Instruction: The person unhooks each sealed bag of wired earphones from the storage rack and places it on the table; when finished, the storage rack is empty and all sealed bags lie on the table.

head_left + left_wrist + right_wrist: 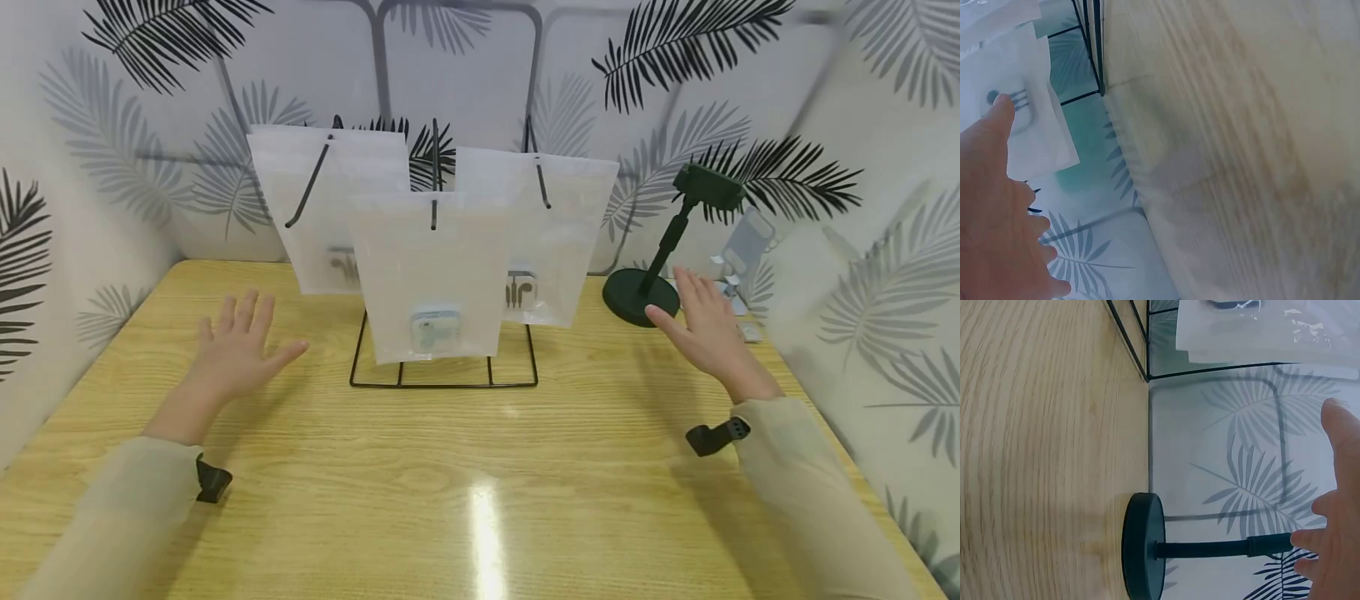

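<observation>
While 2 hands [238, 354] [708, 333] hover, 2 hanging bags [311, 200] [566, 225] show earphone shapes [519, 292].

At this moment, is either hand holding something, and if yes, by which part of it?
Nothing is held: the left hand and the right hand are both empty and outstretched.

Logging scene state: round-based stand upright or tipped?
Upright: the stand has its base flat on the table, pole rising above.
</observation>
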{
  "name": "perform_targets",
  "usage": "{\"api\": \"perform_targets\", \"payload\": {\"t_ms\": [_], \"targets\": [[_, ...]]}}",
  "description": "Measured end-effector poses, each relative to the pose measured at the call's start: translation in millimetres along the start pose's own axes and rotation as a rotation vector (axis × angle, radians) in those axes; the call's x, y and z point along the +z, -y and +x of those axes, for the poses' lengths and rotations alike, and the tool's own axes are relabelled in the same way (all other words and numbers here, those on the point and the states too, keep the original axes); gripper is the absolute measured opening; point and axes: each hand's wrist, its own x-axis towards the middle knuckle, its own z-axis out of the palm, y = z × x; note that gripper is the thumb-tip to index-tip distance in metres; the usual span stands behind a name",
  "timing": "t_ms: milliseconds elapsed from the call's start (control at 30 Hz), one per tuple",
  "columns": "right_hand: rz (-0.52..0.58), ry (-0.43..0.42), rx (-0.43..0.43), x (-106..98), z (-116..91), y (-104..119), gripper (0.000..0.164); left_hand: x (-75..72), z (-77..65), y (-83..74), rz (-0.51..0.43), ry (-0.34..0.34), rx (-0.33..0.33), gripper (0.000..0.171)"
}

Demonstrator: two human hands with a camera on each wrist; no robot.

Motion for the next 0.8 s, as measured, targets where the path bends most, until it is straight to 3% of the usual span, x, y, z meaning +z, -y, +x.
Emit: {"api": "perform_targets", "payload": {"t_ms": [400, 800], "targets": [[0.131, -0.002, -0.05, 1, 8, 17, 0.076, 5.7, 2.9, -16.9, -0.034, 0.04, 0.072, 0.09], [0.274, -0.013, -0.067, 7, 22, 39, 0.074, 24.4, 12.4, -23.6, -0.034, 0.08, 0.149, 0.088]]}}
